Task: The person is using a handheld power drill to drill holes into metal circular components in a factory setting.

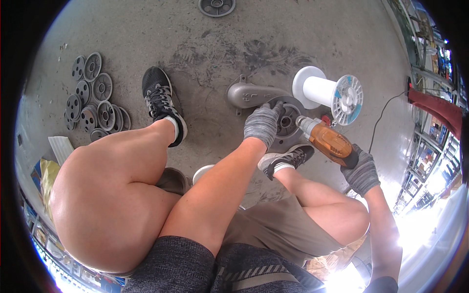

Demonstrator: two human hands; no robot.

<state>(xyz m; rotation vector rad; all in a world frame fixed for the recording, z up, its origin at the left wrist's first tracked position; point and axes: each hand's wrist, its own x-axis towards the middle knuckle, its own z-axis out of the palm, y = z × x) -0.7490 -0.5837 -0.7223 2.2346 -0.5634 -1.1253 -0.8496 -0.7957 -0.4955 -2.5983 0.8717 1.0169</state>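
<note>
On the floor between my feet lies a grey metal housing point(250, 95) with a long rounded arm and mounting ears. A spoked metal wheel point(287, 122) sits at its round end. My left hand point(262, 125), in a grey knit glove, grips the housing beside the wheel; its fingertips are partly hidden. My right hand point(362, 172), gloved alike, is closed around the rear of an orange power drill point(330, 141). The drill's nose points left at the wheel's right side. Whether its tip touches the wheel cannot be made out.
A white plastic spool point(320, 91) lies just beyond the drill, with a small red object point(326, 119) near it. Several metal wheels point(102, 88) are piled at the left, and another wheel point(217, 7) lies far ahead. A dark cable point(378, 117) runs along the right, near shelving point(422, 73).
</note>
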